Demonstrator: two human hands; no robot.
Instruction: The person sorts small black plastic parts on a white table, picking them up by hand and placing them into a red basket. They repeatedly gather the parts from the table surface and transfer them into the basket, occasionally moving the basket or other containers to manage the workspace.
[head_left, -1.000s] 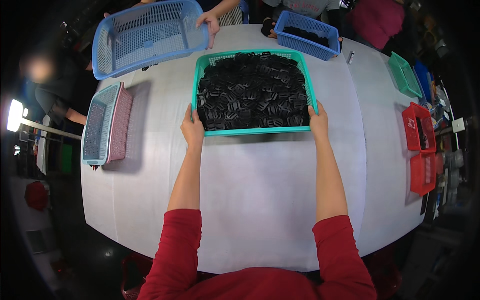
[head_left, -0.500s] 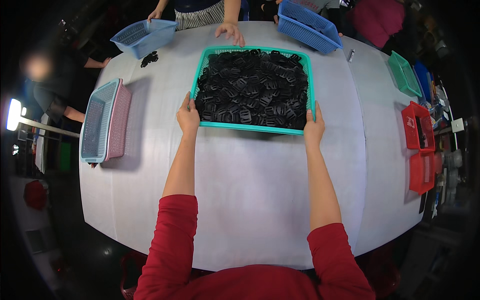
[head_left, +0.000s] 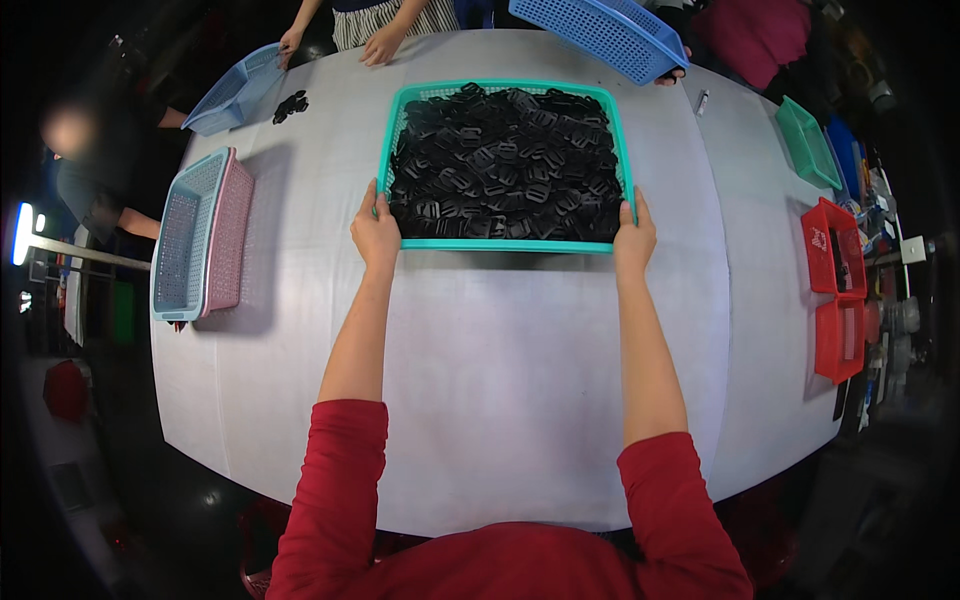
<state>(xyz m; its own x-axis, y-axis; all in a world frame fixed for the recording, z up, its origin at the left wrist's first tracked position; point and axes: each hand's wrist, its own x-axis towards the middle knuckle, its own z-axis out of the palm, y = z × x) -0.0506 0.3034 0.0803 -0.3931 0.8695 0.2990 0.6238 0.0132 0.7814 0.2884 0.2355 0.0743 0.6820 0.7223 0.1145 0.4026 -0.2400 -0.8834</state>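
A wide green plastic basket (head_left: 500, 244) is in front of me toward the far side of the table, heaped with black plastic strap buckles (head_left: 500, 165). My left hand (head_left: 376, 228) grips its near left corner, thumb over the rim. At the near right corner my right hand (head_left: 634, 236) holds the rim the same way. The fingers under the basket's sides are partly hidden. A dark shadow lies below the near edge; whether the basket touches the table I cannot tell.
Nested pink and light-blue baskets (head_left: 230, 240) stand on the left. A co-worker's hand (head_left: 383, 45) rests at the far edge; another person holds a blue basket (head_left: 610, 35). Loose black buckles (head_left: 291, 106) lie far left. Red baskets (head_left: 838, 342) and a small green basket (head_left: 806, 143) line the right.
The green basket has shifted slightly away from me, my hands still on it. A co-worker's hand has drawn back from its far rim. Both far blue baskets have moved left.
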